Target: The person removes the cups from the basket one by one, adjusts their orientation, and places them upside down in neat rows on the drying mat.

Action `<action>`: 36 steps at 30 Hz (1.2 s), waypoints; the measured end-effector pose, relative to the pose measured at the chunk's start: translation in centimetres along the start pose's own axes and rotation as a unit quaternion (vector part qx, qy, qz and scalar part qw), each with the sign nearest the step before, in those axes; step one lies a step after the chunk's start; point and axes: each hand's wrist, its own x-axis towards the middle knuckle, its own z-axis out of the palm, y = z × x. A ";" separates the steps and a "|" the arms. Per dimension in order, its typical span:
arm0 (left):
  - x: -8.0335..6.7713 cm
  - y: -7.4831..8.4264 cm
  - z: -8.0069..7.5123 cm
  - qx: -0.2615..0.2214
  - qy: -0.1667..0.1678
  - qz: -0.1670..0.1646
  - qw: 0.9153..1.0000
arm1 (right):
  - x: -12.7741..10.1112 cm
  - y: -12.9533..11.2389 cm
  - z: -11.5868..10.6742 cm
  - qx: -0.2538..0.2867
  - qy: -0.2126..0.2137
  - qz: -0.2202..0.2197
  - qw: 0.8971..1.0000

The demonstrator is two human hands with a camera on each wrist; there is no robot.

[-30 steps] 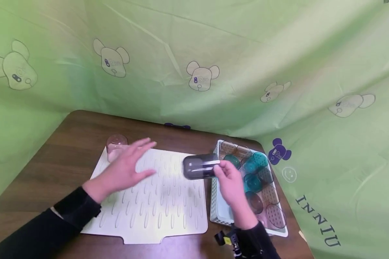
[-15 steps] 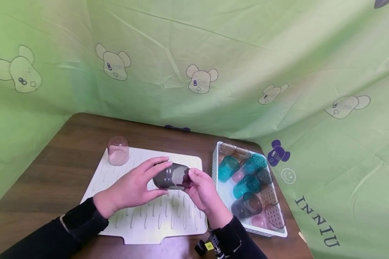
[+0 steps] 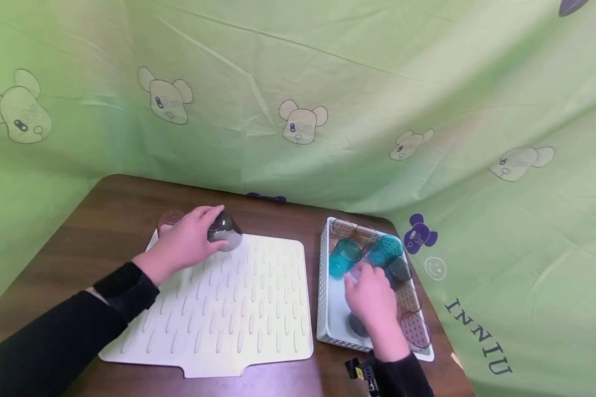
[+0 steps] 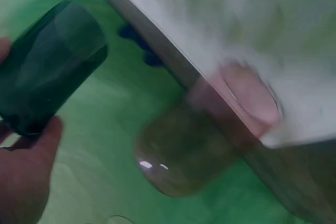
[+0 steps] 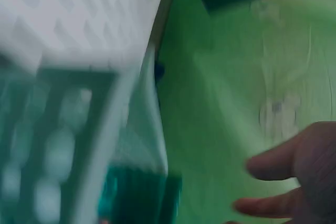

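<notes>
Smoky grey plastic is showing between the fingers of the left hand (image 3: 186, 242): it is gripping a dark tumbler (image 3: 222, 228) with its fingers curled around the side, holding it at the far left corner of the white ribbed mat (image 3: 228, 309). The left wrist view is showing the tumbler (image 4: 50, 66) tilted, with the thumb pressing against its side. Just beside it, a pink tumbler (image 3: 170, 220) is standing upside down on the mat's far corner, partly hidden behind the hand in the head view; in the left wrist view the same pink tumbler (image 4: 205, 140) is appearing blurred, right at the mat's edge.

Well apart from them, the right hand (image 3: 372, 298) is reaching into the white perforated basket (image 3: 324, 309) standing just right of the mat. Its fingers are hanging loosely spread over the cups; whether they are touching one cannot be told. The right wrist view is too blurred to settle this, showing only relaxed fingers (image 5: 273, 163). Teal tumblers (image 3: 345, 253) are lying in the far part of the basket, and a dark one (image 3: 357, 325) is lying near the wrist. Everything is resting on a brown wooden surface (image 3: 109, 209), with a green cloth printed with bears (image 3: 303, 121) hanging behind.
</notes>
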 end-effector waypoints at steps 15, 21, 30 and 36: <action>3.3 -2.2 2.5 0.019 -0.060 0.004 0.998 | -0.7 4.1 1.2 -0.092 -0.143 0.071 0.983; 3.6 -2.1 3.1 0.023 -0.063 0.004 0.998 | -0.9 4.6 2.1 -0.088 -0.134 0.069 0.985; 3.3 -2.2 3.4 0.042 -0.016 0.032 0.998 | -2.1 4.2 -1.2 -0.066 -0.092 0.070 0.991; 3.2 -1.1 3.5 0.031 0.019 0.069 0.997 | -2.6 3.2 -4.0 0.083 0.021 0.081 0.993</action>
